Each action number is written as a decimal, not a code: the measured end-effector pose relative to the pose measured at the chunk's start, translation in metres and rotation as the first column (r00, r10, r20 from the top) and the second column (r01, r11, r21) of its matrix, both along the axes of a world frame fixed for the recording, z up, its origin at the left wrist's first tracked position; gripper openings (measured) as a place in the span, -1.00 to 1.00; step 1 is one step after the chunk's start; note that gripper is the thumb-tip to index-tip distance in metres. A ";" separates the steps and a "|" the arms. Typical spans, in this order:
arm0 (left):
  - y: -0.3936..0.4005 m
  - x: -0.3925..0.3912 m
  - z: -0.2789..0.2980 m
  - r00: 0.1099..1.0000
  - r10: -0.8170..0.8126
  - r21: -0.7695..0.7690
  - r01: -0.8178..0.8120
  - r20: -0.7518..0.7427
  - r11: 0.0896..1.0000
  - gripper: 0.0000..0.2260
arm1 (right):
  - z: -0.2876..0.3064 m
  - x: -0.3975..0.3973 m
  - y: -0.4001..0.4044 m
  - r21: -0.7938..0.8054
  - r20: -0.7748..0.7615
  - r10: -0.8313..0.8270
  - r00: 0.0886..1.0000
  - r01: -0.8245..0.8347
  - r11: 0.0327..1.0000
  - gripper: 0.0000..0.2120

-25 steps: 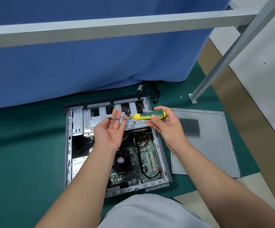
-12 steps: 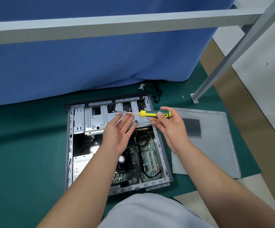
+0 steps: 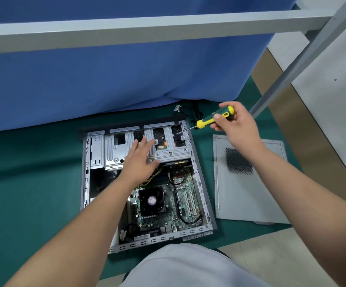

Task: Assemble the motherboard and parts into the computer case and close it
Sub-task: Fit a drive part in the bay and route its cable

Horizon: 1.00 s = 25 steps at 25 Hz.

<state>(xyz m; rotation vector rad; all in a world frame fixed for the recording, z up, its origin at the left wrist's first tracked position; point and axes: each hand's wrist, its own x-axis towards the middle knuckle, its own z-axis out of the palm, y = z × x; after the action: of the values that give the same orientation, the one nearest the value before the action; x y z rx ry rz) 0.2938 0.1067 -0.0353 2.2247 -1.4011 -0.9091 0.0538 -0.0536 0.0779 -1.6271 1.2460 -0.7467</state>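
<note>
Here the right hand [image 3: 237,126] grips the screwdriver [image 3: 213,118]; left hand [image 3: 140,160] flat, grip released.

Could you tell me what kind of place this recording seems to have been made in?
Probably a workshop or lab station for computer assembly: an open computer case lies on a green mat, its side panel beside it, with a blue curtain on a grey metal frame behind.

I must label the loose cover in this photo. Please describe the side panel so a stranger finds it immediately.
Find the open computer case lying on the green mat. Directly to its right, flat on the mat, lies the side panel. It is the only plain grey sheet there, with a dark square of vent holes near its upper part.
</note>
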 end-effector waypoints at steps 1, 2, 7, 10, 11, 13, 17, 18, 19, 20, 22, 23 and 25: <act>-0.001 -0.001 -0.004 0.995 -0.065 0.046 0.061 0.074 0.997 -0.25 | 0.004 0.000 -0.004 -0.034 -0.052 0.023 0.998 -0.025 0.999 -0.78; -0.001 -0.005 -0.007 0.984 -0.106 0.085 0.095 0.140 0.992 -0.17 | 0.008 0.000 -0.007 -0.066 -0.097 0.044 0.994 -0.051 0.997 -0.78; -0.001 -0.024 -0.024 0.892 -0.161 0.158 0.103 0.422 0.982 -0.17 | 0.022 0.008 -0.018 -0.178 -0.272 0.126 0.954 -0.178 0.968 -0.74; 0.002 -0.026 -0.027 0.855 -0.137 0.114 0.092 0.500 0.989 -0.28 | 0.027 0.016 -0.024 -0.210 -0.385 0.158 0.909 -0.253 0.944 -0.71; 0.003 -0.026 -0.028 0.850 -0.133 0.100 0.095 0.509 0.990 -0.29 | 0.027 0.018 -0.025 -0.216 -0.401 0.170 0.900 -0.273 0.937 -0.70; 0.003 -0.026 -0.029 0.846 -0.129 0.081 0.102 0.518 0.991 -0.30 | 0.028 0.023 -0.026 -0.228 -0.430 0.190 0.883 -0.310 0.923 -0.69; 0.005 -0.027 -0.031 0.839 -0.114 0.066 0.092 0.532 0.994 -0.32 | 0.029 0.029 -0.029 -0.232 -0.482 0.226 0.847 -0.372 0.898 -0.68; 0.005 -0.027 -0.032 0.838 -0.111 0.061 0.092 0.534 0.994 -0.33 | 0.029 0.029 -0.029 -0.233 -0.490 0.231 0.841 -0.381 0.895 -0.68; 0.005 -0.027 -0.033 0.838 -0.107 0.054 0.092 0.536 0.994 -0.33 | 0.029 0.030 -0.030 -0.234 -0.498 0.235 0.835 -0.391 0.890 -0.68; 0.005 -0.026 -0.033 0.837 -0.103 0.048 0.092 0.538 0.995 -0.33 | 0.030 0.032 -0.030 -0.237 -0.507 0.239 0.828 -0.400 0.885 -0.68; 0.005 -0.026 -0.034 0.837 -0.102 0.042 0.094 0.537 0.995 -0.34 | 0.030 0.034 -0.029 -0.239 -0.520 0.247 0.818 -0.416 0.877 -0.68; 0.005 -0.026 -0.034 0.838 -0.103 0.041 0.096 0.535 0.995 -0.34 | 0.031 0.034 -0.030 -0.240 -0.524 0.249 0.815 -0.422 0.874 -0.67; 0.006 -0.026 -0.034 0.836 -0.107 0.043 0.100 0.538 0.994 -0.34 | 0.032 0.037 -0.030 -0.243 -0.532 0.253 0.808 -0.432 0.869 -0.67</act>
<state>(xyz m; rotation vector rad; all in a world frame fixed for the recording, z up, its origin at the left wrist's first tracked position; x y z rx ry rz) 0.2681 0.1124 -0.0696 2.5564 -1.7658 -0.3113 0.0911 -0.0838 0.1099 -2.3765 1.1280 -0.3402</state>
